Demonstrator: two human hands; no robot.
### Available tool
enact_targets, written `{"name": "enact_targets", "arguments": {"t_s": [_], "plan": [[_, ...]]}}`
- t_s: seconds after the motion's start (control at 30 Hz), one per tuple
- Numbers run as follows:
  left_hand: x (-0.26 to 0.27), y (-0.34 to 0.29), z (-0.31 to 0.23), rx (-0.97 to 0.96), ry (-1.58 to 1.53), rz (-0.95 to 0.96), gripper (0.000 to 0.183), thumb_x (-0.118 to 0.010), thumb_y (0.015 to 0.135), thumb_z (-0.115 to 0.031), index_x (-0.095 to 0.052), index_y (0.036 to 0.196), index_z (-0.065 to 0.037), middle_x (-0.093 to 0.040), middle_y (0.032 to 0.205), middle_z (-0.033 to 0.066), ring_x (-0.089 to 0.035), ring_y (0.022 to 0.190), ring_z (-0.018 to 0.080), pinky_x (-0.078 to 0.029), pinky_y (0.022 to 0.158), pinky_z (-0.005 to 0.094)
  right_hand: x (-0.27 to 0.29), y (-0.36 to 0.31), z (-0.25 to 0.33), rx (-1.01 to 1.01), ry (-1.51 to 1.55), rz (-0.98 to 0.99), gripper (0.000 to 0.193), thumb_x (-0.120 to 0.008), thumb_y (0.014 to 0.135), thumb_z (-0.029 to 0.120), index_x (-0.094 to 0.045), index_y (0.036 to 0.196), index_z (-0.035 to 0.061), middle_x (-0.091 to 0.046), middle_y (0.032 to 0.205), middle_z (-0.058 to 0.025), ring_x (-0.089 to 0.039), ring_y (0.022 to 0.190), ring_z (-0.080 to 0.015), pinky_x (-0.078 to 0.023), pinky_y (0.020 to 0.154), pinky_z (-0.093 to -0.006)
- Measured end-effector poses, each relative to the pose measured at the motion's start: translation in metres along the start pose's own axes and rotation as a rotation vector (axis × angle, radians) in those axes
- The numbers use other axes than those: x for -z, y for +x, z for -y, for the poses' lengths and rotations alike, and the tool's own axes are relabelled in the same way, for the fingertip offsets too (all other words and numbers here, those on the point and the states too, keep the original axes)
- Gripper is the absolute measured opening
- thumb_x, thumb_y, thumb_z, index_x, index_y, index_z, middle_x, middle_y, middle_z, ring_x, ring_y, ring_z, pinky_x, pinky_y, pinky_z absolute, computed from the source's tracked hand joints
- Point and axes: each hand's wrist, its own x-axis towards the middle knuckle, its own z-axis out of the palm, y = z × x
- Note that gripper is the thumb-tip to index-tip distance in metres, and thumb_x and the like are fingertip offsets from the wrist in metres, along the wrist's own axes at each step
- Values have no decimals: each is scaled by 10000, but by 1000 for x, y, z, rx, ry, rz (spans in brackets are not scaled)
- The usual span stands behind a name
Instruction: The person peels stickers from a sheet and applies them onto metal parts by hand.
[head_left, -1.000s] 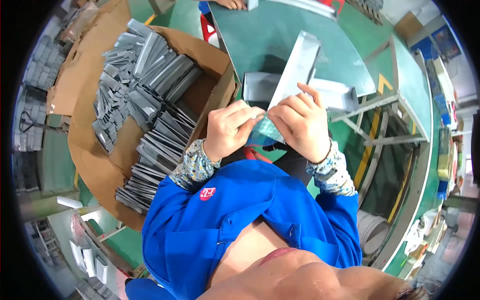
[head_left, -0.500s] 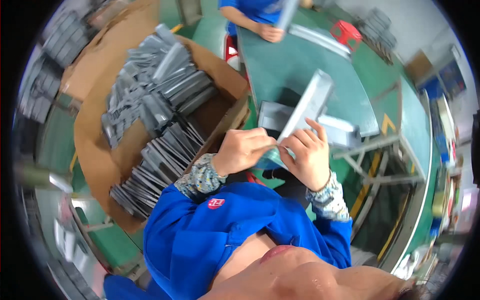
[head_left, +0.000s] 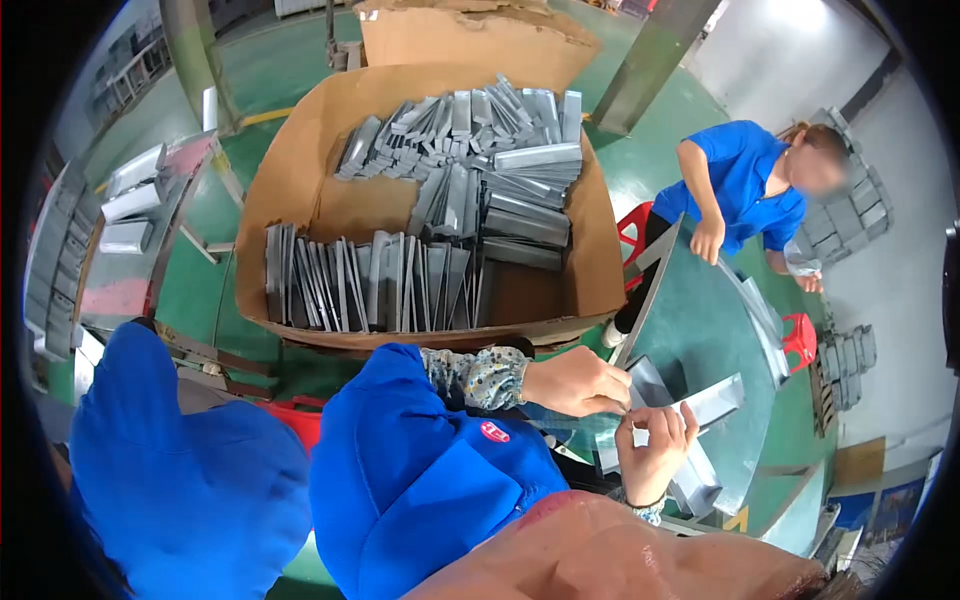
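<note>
My left hand is closed, its thumb and fingertips pinched together. Close beside it, my right hand pinches too, with the other fingers bent. Between and below them hangs a thin, see-through plastic film, hard to make out against the green behind. Just beyond the right hand, a grey channel-shaped piece lies at a slant on the green table. Another grey channel piece rests under it, and a third lies by my left hand.
A big cardboard box holds many grey pieces, some in upright rows. Across the table a co-worker in blue handles a clear bag-like thing. At left, a person in blue sits near a side table with pale pieces.
My view has swung left, so the box now sits mid-picture and the table further right. Both hands stay pinched close together. The co-worker and the person at left show more fully.
</note>
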Motion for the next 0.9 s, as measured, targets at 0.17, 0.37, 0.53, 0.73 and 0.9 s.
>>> {"name": "enact_targets", "arguments": {"t_s": [0.17, 0.37, 0.53, 0.73, 0.9], "plan": [[6, 10, 7, -40, 55, 42, 112, -648, 810, -177, -653, 898, -108, -582, 807, 26, -578, 618, 254, -452, 512, 341, -2, 4, -3, -68, 55, 23, 128, -646, 638, 61, -538, 698, 95, -539, 671, -24, -564, 691, -227, -382, 952, -441], [13, 4, 14, 11, 31, 80, 129, -697, 752, -144, -662, 866, -94, -561, 749, 30, -577, 588, 215, -443, 494, 324, -6, 12, -4, -34, 168, 92, 144, -654, 632, 65, -534, 704, 98, -510, 651, -18, -569, 667, -222, -405, 929, -420], [11, 11, 10, 29, 17, 86, 131, -699, 748, -111, -674, 874, -86, -556, 715, 45, -559, 590, 237, -444, 508, 325, -5, 6, 1, -82, 56, -22, 132, -661, 652, 60, -541, 680, 106, -493, 628, -12, -558, 619, -196, -404, 940, -430], [5, 13, -1, 192, -121, 14, 98, -672, 791, -51, -666, 887, -33, -562, 713, 100, -552, 569, 223, -435, 521, 296, -1, -2, 10, -81, -52, -134, 94, -668, 717, 73, -581, 738, 104, -511, 651, -6, -564, 614, -179, -401, 953, -440], [1, 21, -3, 240, -129, 25, 93, -678, 784, -62, -660, 875, -53, -581, 731, 105, -554, 584, 269, -440, 528, 322, -2, -6, 3, -99, -60, -176, 94, -681, 732, 105, -604, 787, 100, -524, 685, -4, -573, 637, -169, -402, 956, -441]]}}
